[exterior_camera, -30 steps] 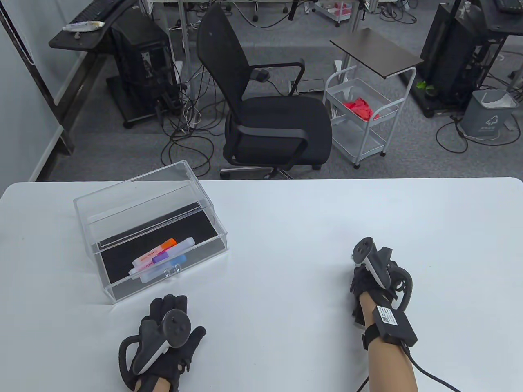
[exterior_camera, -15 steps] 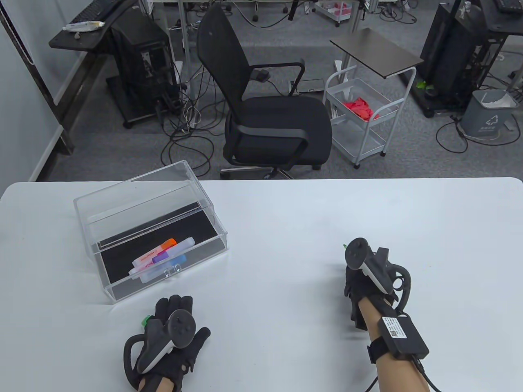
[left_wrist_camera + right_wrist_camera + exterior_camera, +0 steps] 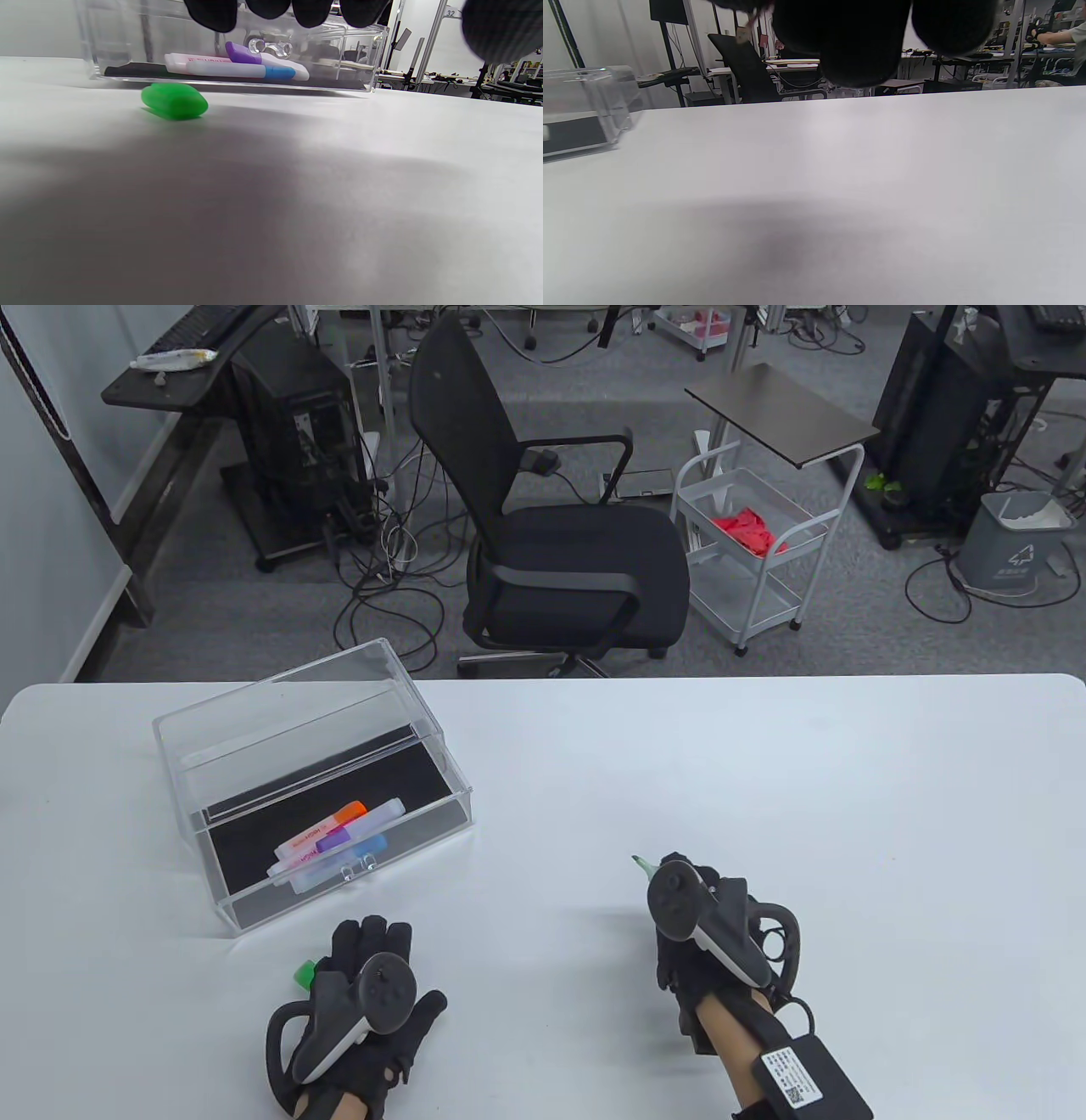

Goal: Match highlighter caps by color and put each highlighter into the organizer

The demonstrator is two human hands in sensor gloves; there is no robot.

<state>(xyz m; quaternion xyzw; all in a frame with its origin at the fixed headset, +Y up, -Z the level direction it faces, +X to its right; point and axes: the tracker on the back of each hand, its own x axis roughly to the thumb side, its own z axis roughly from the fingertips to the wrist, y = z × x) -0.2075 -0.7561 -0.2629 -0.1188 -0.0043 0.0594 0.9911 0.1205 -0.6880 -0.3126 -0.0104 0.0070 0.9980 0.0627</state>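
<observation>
A green cap [image 3: 303, 976] lies loose on the white table, just left of my left hand [image 3: 369, 963]. In the left wrist view the cap [image 3: 174, 101] rests free below the straight fingertips [image 3: 312, 10], which do not touch it. My right hand [image 3: 683, 937] hovers at mid-table, its fingers curled round an uncapped highlighter whose pale green tip [image 3: 640, 864] pokes out ahead of the tracker. The clear organizer [image 3: 254, 704] stands at the left and holds capped orange, purple and blue highlighters [image 3: 335, 836]. The right wrist view shows only curled fingers [image 3: 861, 42].
The organizer's front wall [image 3: 339, 55] stands just beyond the cap, and its corner [image 3: 589, 97] shows at the left of the right wrist view. A black office chair [image 3: 551, 551] and a white cart [image 3: 751, 551] stand on the floor beyond the table's far edge.
My right hand has moved left and toward the near edge with the highlighter. The left hand has shifted slightly right, uncovering the green cap.
</observation>
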